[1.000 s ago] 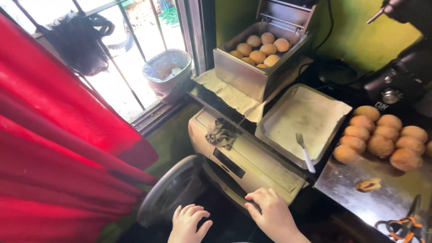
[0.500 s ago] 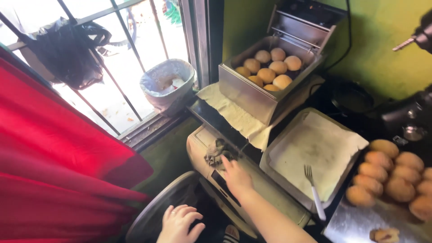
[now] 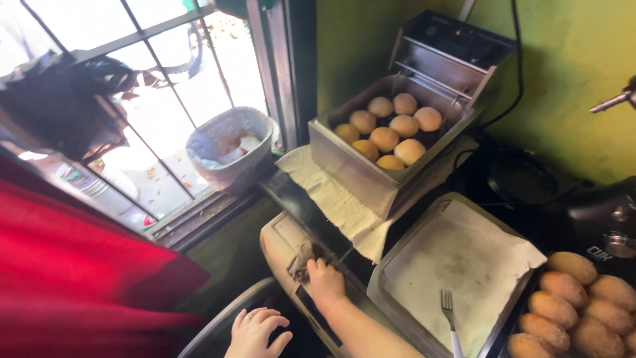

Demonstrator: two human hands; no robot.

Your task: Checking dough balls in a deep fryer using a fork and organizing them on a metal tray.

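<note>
My right hand (image 3: 326, 284) reaches forward onto the top of a cream-coloured appliance (image 3: 281, 237). Its fingers curl around a small dark grey clump (image 3: 301, 257) lying there. My left hand (image 3: 255, 333) is lower, fingers spread, resting on the rim of a dark round container (image 3: 218, 325) and holding nothing. Behind the appliance stands a steel fryer (image 3: 351, 166) with several pale round dough balls (image 3: 387, 138) in its basin. A cloth (image 3: 331, 192) lies under it.
A steel tray (image 3: 397, 265) lined with paper holds a fork (image 3: 449, 311). Several golden fried balls (image 3: 576, 301) lie at the right. A plastic-lined bucket (image 3: 228, 149) sits at the barred window, a black bag (image 3: 63, 99) hangs there, and red cloth (image 3: 73, 272) fills the left.
My right hand has moved from beside the left one, near me, forward onto the cream appliance and reached the dark clump. The view has moved closer to the fryer.
</note>
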